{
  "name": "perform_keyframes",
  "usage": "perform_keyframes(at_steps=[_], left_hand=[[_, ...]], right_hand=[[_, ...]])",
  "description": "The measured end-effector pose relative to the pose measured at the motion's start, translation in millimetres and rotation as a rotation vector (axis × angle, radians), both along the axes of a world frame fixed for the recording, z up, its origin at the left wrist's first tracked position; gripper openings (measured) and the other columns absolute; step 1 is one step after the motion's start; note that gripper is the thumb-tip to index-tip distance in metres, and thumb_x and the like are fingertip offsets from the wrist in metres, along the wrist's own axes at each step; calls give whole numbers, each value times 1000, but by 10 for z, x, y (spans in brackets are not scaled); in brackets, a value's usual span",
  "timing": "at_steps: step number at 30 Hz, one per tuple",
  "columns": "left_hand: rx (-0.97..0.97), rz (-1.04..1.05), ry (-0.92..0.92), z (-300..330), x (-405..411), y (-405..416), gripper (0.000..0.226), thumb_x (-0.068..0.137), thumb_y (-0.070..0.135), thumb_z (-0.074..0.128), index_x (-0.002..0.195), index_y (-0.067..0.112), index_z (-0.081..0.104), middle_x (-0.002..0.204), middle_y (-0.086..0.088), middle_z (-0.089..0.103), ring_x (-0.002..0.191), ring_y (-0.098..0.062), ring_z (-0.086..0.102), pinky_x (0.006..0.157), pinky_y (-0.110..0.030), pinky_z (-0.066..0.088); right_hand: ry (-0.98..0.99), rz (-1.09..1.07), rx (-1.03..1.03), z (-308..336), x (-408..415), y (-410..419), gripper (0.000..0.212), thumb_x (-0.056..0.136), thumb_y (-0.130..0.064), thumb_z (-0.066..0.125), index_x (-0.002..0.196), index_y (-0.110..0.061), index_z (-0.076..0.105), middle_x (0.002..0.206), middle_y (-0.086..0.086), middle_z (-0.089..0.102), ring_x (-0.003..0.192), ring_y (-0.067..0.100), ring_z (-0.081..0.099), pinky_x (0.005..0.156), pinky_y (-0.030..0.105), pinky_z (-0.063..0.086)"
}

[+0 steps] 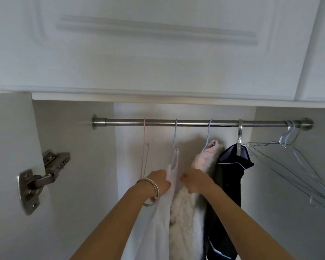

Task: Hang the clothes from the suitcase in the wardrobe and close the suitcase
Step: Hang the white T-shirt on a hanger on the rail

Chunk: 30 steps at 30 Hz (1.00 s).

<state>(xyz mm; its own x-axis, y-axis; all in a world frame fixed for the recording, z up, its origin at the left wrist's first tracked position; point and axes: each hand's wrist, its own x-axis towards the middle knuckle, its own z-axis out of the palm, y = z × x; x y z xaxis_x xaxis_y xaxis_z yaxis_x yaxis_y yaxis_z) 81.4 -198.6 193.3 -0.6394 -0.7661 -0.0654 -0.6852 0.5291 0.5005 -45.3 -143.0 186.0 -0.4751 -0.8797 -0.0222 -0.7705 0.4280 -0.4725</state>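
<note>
Inside the open wardrobe (176, 109), with its white upper door panel filling the top of view, you had a steel rail (195, 122) running across at head height. The suitcase was out of view, so you could not tell its state. Far right on the rail, a bunch of empty wire hangers (289, 147) was pushed aside, probably kept as spares. Next left hung a dark navy garment (231, 166) on a clear hanger, then a pink-and-white fluffy garment (188, 209) on a blue hanger. Left of that, the white garment (161, 222) hung from a pale blue hanger (175, 136) already hooked on the rail; this was the piece you were working on. One thin pink hanger (144, 147) hung bare at the left end.

Your left hand (159, 180), bangles at the wrist, had its fingers curled round the white garment's shoulder edge, likely to hold it steady. Your right hand (192, 182) was just beside it with fingers curled in a pinch, seemingly on the fabric, though the exact contact was hard to see. Judged step: straightening the garment on its hanger so it would not slip. A door hinge (38, 179) showed at left.
</note>
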Motion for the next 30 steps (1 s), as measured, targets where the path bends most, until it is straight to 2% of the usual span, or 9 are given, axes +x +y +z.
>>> perform_keyframes(at_steps=[3, 5, 7, 10, 14, 16, 21, 25, 30], left_hand=[[-22, -4, -45, -70, -60, -27, 31, 92, 14, 40, 118, -2, 46, 111, -19, 53, 101, -31, 54, 87, -36, 45], [-6, -5, -55, -126, -107, -31, 29, 93, 13, 39, 117, -2, 45, 103, -15, 48, 90, -25, 49, 88, -38, 46], [5, -12, -39, -161, -151, -25, 30, 92, 12, 38, 118, -1, 44, 111, -19, 52, 94, -28, 52, 86, -36, 46], [-2, -38, -27, -206, -308, 69, 33, 93, 11, 37, 124, -1, 41, 125, -22, 52, 112, -33, 53, 82, -30, 41], [-6, -38, -19, -213, -510, 185, 38, 93, 10, 37, 129, 0, 38, 128, -23, 50, 113, -36, 54, 83, -34, 45], [-21, -35, -21, -230, -586, 223, 45, 92, 11, 38, 136, 2, 32, 132, -23, 47, 117, -37, 51, 90, -37, 44], [-267, 91, 148, -218, -742, 465, 72, 86, 21, 54, 146, 9, 14, 151, -19, 13, 138, -39, 16, 111, -46, 24], [-440, -72, 352, -108, -928, 876, 59, 80, 13, 57, 136, 8, 40, 143, -23, 30, 134, -40, 23, 114, -44, 22], [-280, -410, 408, -98, -1353, 1910, 32, 83, 6, 55, 115, 8, 60, 129, -17, 48, 116, -34, 49, 102, -35, 37]], right_hand=[[236, 12, 119, -80, -147, 119, 41, 96, -31, 31, 123, -13, 57, 129, 9, 57, 119, 29, 54, 95, 37, 44], [288, -20, 144, -93, -214, 218, 36, 96, -25, 35, 121, -9, 55, 125, 11, 57, 117, 31, 55, 92, 38, 44], [305, -32, 113, -130, -271, 301, 30, 96, -18, 39, 120, -9, 55, 123, 13, 57, 113, 32, 56, 88, 38, 45], [243, -3, 51, -224, -357, 504, 32, 91, -9, 45, 119, -15, 59, 129, 7, 51, 118, 29, 52, 92, 35, 44], [147, 12, -61, -260, -368, 715, 36, 87, -2, 48, 115, -18, 64, 129, 3, 50, 120, 24, 51, 98, 33, 44], [127, 21, -119, -253, -341, 823, 35, 87, -3, 48, 116, -16, 64, 129, 4, 52, 118, 24, 53, 98, 32, 45], [56, -4, -223, -285, -323, 1214, 36, 86, -5, 52, 119, -14, 62, 133, 4, 52, 120, 23, 52, 98, 27, 41], [40, -73, -166, -294, -377, 1711, 39, 87, -5, 50, 122, -16, 61, 135, 3, 52, 121, 22, 51, 98, 28, 40], [-17, -270, -205, -356, -501, 2716, 38, 88, -6, 48, 122, -18, 61, 129, 1, 59, 116, 20, 56, 99, 30, 42]])
